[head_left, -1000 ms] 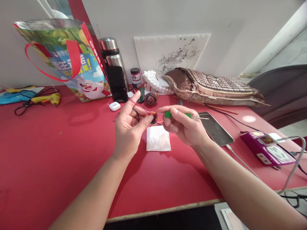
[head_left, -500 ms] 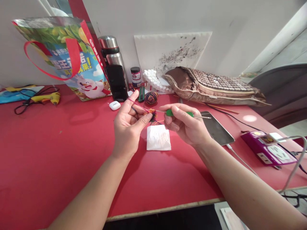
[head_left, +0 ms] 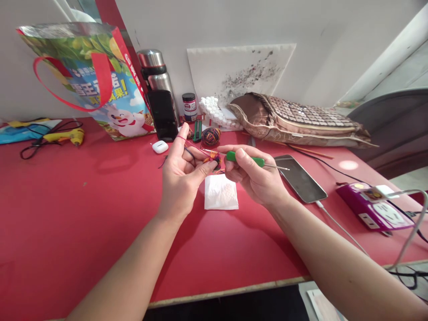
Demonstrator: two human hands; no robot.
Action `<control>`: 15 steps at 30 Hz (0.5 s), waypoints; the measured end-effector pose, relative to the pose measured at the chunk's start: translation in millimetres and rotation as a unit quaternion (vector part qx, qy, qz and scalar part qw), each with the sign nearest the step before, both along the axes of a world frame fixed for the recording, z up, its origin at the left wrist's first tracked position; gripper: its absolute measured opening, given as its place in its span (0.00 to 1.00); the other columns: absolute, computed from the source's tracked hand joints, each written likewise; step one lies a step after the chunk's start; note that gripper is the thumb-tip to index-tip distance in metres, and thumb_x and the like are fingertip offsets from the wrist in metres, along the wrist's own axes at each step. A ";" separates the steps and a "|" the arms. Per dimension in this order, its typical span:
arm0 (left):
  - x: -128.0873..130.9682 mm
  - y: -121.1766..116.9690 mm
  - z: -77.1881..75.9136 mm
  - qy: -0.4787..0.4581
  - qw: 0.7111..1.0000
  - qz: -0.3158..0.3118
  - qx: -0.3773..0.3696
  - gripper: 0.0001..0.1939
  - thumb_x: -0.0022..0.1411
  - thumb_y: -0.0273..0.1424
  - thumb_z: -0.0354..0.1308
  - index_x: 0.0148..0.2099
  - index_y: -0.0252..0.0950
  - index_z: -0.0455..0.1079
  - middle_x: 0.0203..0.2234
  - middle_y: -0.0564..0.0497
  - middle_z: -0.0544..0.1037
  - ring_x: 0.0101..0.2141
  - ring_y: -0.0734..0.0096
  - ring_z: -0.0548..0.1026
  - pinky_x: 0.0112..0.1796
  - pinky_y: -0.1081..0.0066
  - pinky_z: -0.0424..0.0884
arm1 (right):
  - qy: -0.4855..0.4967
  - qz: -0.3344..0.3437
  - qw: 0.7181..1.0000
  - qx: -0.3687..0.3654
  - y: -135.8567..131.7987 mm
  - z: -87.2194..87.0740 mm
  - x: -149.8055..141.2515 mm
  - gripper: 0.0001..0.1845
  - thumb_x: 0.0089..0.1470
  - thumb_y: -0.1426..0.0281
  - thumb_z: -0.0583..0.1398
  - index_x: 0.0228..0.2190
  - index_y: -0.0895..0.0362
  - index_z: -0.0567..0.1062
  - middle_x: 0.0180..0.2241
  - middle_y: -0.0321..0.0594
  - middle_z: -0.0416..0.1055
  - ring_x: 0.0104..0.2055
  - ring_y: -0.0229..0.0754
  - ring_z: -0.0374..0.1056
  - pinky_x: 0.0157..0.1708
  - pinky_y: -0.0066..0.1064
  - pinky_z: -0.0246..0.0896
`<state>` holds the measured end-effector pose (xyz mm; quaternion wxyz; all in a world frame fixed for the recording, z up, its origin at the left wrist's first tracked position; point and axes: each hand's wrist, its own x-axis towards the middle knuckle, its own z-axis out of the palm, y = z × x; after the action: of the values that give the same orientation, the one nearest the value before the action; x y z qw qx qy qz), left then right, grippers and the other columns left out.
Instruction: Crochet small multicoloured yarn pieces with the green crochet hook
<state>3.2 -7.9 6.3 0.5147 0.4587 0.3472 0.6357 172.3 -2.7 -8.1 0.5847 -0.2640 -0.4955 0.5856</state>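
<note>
Pinched between thumb and fingers of my left hand [head_left: 183, 174] is a small multicoloured crochet piece [head_left: 213, 159] in orange, purple and dark yarn. A pink strand of yarn [head_left: 189, 143] runs from the raised left index finger down to the piece. My right hand [head_left: 256, 174] grips a crochet hook [head_left: 245, 158] by its green handle. The hook's thin metal tip reaches left across the top of the piece; whether it sits in a stitch I cannot tell. Behind the hands lies a multicoloured yarn ball [head_left: 210, 136]. Below them is a white paper packet [head_left: 220, 192].
On the red table [head_left: 100, 214] stand a colourful bag [head_left: 117, 98], a steel thermos [head_left: 160, 80] and a black phone [head_left: 163, 117]. A white earbud case [head_left: 160, 147] sits left of my hands. To the right are another phone [head_left: 302, 180], a purple power strip [head_left: 374, 207] and a brown cushion [head_left: 301, 118].
My right hand has moved slightly left with the crochet hook, and the hook's tip now reaches farther left, past the crochet piece. The left index finger has shifted a little up and left.
</note>
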 end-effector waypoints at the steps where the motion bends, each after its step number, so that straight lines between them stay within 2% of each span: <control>1: 0.2 -0.8 0.5 0.002 1.000 -0.001 0.000 0.51 0.54 0.26 0.79 0.76 0.48 0.65 0.33 0.56 0.81 0.35 0.68 0.82 0.43 0.67 0.83 | -0.011 -0.005 1.000 0.017 0.1 -1.5 0.0 0.16 0.64 0.53 0.71 0.44 0.50 0.90 0.27 0.35 0.73 0.26 0.35 0.62 0.28 0.33 0.62; 3: 0.4 -2.4 1.5 0.011 1.000 -0.005 -0.002 0.55 0.54 0.27 0.80 0.79 0.51 0.61 0.38 0.53 0.83 0.36 0.67 0.82 0.45 0.65 0.83 | -0.037 -0.030 0.998 0.050 -0.1 -2.8 -0.3 0.14 0.65 0.55 0.70 0.44 0.49 0.90 0.31 0.36 0.75 0.30 0.36 0.67 0.32 0.33 0.67; 6: 0.4 -3.9 1.9 0.022 1.000 -0.018 -0.007 0.59 0.55 0.29 0.81 0.81 0.55 0.56 0.43 0.51 0.85 0.35 0.68 0.82 0.45 0.64 0.83 | -0.071 -0.074 0.991 0.082 -1.9 -0.7 -1.2 0.13 0.63 0.55 0.72 0.42 0.49 0.90 0.41 0.40 0.79 0.32 0.37 0.70 0.35 0.35 0.72; 8: 0.5 -4.0 1.3 0.019 0.999 -0.024 -0.006 0.61 0.56 0.31 0.81 0.82 0.56 0.52 0.41 0.52 0.84 0.34 0.68 0.82 0.44 0.64 0.83 | -0.080 -0.082 0.989 0.088 -3.3 1.1 -1.6 0.12 0.62 0.55 0.72 0.42 0.49 0.90 0.40 0.40 0.80 0.32 0.37 0.71 0.36 0.36 0.74; 12: 1.0 -2.7 -0.9 0.006 0.999 -0.036 0.011 0.72 0.54 0.35 0.84 0.85 0.58 0.38 0.33 0.56 0.81 0.33 0.66 0.82 0.43 0.65 0.83 | -0.053 -0.075 0.993 0.076 -3.6 -0.2 -1.3 0.09 0.64 0.59 0.72 0.42 0.48 0.90 0.37 0.37 0.81 0.33 0.37 0.73 0.37 0.34 0.74; 15: 1.2 -1.5 -2.9 0.014 0.999 -0.041 0.015 0.74 0.53 0.37 0.84 0.85 0.58 0.34 0.33 0.56 0.81 0.34 0.65 0.83 0.43 0.65 0.83 | -0.029 -0.064 0.996 0.054 -1.8 -3.4 -1.3 0.10 0.63 0.58 0.72 0.42 0.48 0.90 0.34 0.36 0.82 0.33 0.37 0.75 0.36 0.34 0.74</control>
<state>4.4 -9.4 3.4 0.5284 0.4889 0.3256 0.6130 171.0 -4.5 -11.5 0.6198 -0.2802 -0.5251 0.5115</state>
